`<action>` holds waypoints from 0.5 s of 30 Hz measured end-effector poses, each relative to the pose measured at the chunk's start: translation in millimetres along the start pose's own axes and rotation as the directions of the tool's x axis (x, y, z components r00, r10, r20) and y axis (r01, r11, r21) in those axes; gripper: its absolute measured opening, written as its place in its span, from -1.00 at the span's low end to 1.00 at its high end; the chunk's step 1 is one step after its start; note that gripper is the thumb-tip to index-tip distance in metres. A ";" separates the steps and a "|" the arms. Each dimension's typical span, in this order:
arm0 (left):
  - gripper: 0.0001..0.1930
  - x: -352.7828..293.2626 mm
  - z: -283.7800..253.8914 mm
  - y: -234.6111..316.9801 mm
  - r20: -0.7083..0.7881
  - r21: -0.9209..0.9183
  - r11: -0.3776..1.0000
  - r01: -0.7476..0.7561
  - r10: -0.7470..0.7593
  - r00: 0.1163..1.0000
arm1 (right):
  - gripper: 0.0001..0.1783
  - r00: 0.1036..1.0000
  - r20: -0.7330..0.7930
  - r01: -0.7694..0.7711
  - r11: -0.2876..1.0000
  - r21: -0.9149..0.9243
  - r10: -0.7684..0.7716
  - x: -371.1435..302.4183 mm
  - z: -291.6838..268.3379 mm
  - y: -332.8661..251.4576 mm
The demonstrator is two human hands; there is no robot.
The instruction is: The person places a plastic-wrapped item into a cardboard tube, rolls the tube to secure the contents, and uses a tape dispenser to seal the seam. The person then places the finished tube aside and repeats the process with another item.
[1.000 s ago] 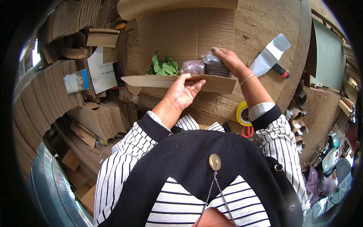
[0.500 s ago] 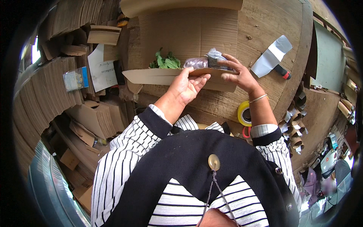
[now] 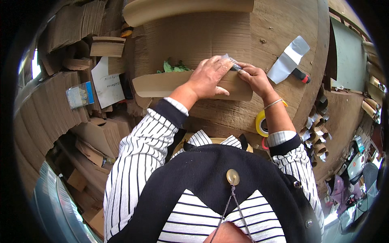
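A cardboard sheet [image 3: 190,38] lies on the wooden table, its near edge curled up into a flap [image 3: 162,86] around a plant. Green leaves [image 3: 174,67] stick out behind the flap at its left. Toward the right end, a bit of the plant's clear plastic-wrapped bottom [image 3: 233,62] shows between my hands; the rest is hidden. My left hand [image 3: 206,79] is bent over the flap and bundle, fingers on the far side and thumb on the near side. My right hand [image 3: 256,79] is closed at the flap's right top corner, thumb and fingers against the cardboard beside the plastic.
Right of the sheet lie a creased white paper [image 3: 288,60] and a tool with a black and red handle [image 3: 300,75]. A yellow tape roll [image 3: 262,122] is by my right forearm. Stacked cardboard [image 3: 52,101] fills the left; cardboard tubes [image 3: 318,135] stand at the right.
My left hand has turned from palm up under the flap's edge to palm down over the bundle. The flap is curled further over, covering more of the leaves and plastic. My right hand's fingers have closed in.
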State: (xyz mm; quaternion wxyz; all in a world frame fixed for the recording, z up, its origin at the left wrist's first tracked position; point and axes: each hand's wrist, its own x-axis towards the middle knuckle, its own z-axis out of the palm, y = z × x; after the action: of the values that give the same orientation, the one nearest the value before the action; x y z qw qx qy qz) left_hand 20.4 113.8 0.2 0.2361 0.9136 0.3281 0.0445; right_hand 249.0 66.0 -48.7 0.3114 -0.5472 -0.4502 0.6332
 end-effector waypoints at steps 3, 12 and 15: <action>0.06 8.2 9.5 -12.0 0.139 -0.094 0.994 0.057 -0.044 0.989 | -0.72 0.999 -0.024 0.029 0.999 -0.017 -0.029 2.0 1.5 7.0; -0.14 18.5 4.5 -10.0 0.220 -0.163 0.976 0.144 -0.106 0.970 | -0.36 0.885 -0.205 0.087 0.580 -0.810 -0.419 -55.8 52.2 -37.6; -0.23 17.0 7.9 -13.9 0.131 -0.176 0.981 0.075 -0.052 0.990 | -0.37 0.923 -0.054 0.053 0.267 -0.962 -0.380 -65.0 79.5 -8.3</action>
State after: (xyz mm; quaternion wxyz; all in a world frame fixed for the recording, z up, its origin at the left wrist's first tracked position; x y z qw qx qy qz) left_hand 27.5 130.5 -14.4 0.3394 0.8784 0.3363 0.0090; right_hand 184.2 -6.6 -14.6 0.0714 -0.6378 -0.7587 0.1119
